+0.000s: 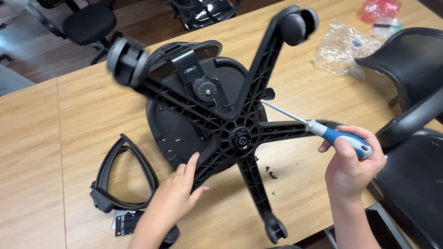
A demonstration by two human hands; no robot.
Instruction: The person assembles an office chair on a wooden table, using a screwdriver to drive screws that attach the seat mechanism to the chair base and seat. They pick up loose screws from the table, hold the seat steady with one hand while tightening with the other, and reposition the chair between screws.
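An upturned black office chair seat lies on the wooden table, its black star-shaped base with castors pointing up toward me. My left hand rests flat, fingers spread, on the lower edge of the seat beside one base leg. My right hand grips a screwdriver with a blue and white handle; its metal shaft points up-left toward the base hub. A few small dark screws lie on the table between my hands.
A loose black armrest loop and a metal bracket lie at the lower left. Clear plastic bags sit at the upper right, a red bag behind them. A black mesh chair part stands at right. Another chair stands beyond the table.
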